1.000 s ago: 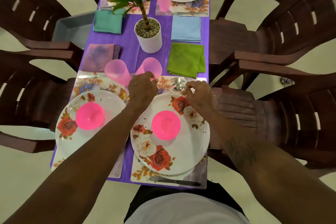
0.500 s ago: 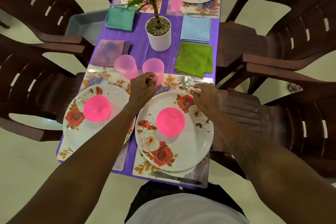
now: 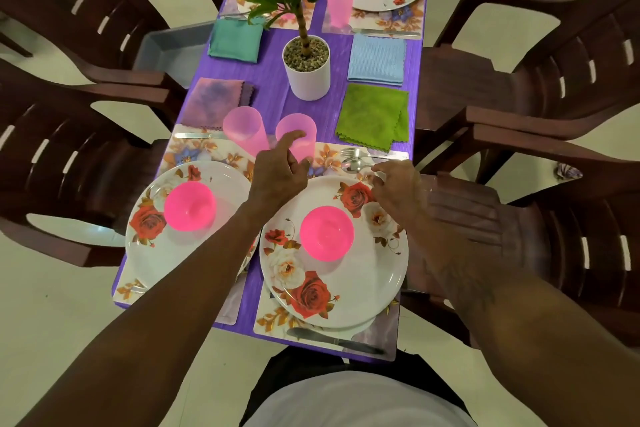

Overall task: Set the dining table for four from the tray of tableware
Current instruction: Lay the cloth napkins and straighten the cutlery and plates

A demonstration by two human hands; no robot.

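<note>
A home dining area is indicated: a narrow purple-covered table (image 3: 273, 87) is flanked along both long sides by brown plastic armchairs (image 3: 571, 55), a potted plant (image 3: 306, 73) is set at its middle, and floral plates (image 3: 346, 288) are laid at its ends.

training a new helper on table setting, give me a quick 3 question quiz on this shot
1. True or false: the knife lies on the person's side of the plate.
2. Which napkin lies just beyond the fork? A green, B teal, C blue.
3. Which hand reaches to a cup?
Key: 1 true. 2 A, the green napkin. 3 the left hand.
</note>
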